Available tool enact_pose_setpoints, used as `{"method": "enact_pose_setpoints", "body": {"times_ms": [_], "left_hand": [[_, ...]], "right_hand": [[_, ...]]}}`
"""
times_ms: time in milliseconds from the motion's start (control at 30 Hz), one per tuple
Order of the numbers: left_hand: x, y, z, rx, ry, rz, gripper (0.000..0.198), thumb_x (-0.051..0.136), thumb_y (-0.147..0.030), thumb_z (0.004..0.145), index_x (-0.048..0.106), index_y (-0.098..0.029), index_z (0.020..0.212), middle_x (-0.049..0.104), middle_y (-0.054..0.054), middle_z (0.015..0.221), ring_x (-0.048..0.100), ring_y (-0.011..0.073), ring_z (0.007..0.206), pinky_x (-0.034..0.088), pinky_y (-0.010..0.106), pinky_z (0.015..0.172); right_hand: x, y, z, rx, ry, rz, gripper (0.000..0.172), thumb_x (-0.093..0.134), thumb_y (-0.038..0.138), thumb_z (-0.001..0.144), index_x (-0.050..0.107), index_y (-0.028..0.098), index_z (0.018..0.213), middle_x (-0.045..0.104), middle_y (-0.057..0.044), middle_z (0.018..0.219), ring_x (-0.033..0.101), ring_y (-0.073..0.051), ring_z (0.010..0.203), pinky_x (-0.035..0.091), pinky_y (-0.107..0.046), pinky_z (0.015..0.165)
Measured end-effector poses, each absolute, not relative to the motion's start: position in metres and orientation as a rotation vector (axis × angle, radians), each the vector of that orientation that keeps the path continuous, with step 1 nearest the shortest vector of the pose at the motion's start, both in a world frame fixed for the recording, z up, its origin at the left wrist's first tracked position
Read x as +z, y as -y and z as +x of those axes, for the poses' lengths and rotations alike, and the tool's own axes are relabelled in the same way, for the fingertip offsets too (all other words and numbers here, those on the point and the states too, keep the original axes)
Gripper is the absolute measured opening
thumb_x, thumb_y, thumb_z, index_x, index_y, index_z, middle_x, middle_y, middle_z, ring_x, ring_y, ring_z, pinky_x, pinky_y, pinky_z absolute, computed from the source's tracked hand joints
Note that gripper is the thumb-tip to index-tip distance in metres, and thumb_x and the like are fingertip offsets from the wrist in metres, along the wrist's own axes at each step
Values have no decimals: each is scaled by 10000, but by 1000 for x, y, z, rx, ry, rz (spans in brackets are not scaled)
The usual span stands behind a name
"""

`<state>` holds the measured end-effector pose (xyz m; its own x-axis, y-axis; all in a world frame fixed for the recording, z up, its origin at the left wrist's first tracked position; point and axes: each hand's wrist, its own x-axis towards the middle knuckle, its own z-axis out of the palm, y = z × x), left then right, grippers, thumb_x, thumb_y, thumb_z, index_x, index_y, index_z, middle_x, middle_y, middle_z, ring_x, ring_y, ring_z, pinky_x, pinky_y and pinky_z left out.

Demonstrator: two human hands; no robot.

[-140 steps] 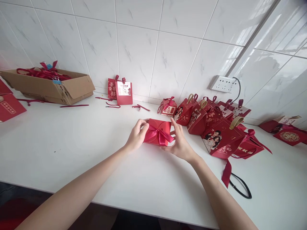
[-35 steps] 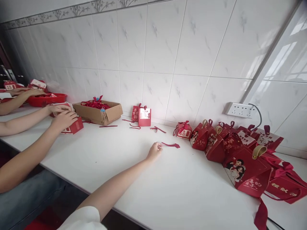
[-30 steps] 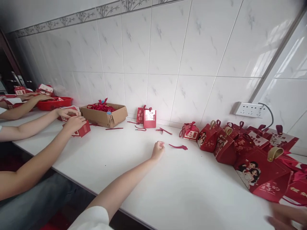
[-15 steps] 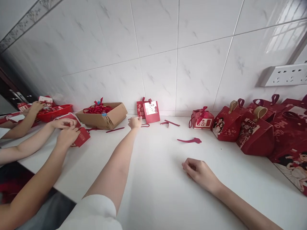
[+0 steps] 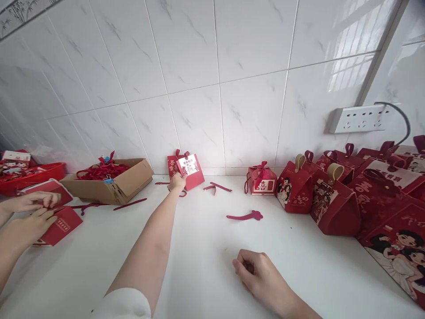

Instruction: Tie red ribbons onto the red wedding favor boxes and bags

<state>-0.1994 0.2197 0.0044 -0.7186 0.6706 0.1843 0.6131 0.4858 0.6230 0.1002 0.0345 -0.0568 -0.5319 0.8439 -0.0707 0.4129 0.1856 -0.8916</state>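
My left hand (image 5: 178,181) reaches far forward and pinches the lower left edge of a flat red gift box (image 5: 196,176) with a white printed panel and a ribbon loop on top. The box tilts, its left side raised. Partly behind it, against the wall, leans another red gift box (image 5: 171,164) with pale lettering. My right hand (image 5: 255,272) rests on the white table, curled into a loose fist with nothing visible in it. Beyond it lies a dark red strap (image 5: 244,217) with a flower-shaped end. Short red straps (image 5: 221,186) lie right of the pinched box.
Several finished red gift boxes (image 5: 295,188) stand at the right, below a wall socket strip (image 5: 360,119). A cardboard box (image 5: 133,179) of red ribbons is at left. Beside it, a co-worker's hands (image 5: 36,217) fold a red box (image 5: 64,226). Further left is a red basket (image 5: 53,172).
My left hand has closed on the edge of the flat gift box, which has gone from upright to tilted. My right hand stays curled on the table. The view has swung right.
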Motion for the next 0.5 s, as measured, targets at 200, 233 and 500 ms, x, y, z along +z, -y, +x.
{"method": "enact_pose_setpoints", "body": {"times_ms": [200, 233, 500], "left_hand": [[33, -198, -173, 1507, -2454, 1427, 101, 522, -221, 856, 537, -166, 772, 511, 89, 1138, 469, 244, 1110, 400, 421, 928], [42, -192, -166, 1593, -2380, 1501, 151, 508, -201, 854, 491, -177, 706, 508, 87, 1105, 471, 239, 1095, 396, 396, 924], [57, -110, -76, 2114, -1719, 1876, 175, 432, -248, 884, 371, -212, 724, 494, 61, 969, 480, 177, 962, 432, 296, 825]], "right_hand": [[-56, -38, 101, 1409, 1910, -1157, 259, 437, 315, 825, 412, 197, 596, 435, 60, 490, 346, -51, 326, 246, -181, 311], [-56, -38, 101, 1440, 1866, -1140, 253, 465, 322, 809, 434, 193, 593, 450, 58, 488, 357, -52, 315, 244, -175, 288], [-56, -47, 109, 1282, 1311, -1058, 382, 431, 545, 807, 501, 185, 702, 514, 23, 606, 492, -92, 405, 349, -196, 313]]}}
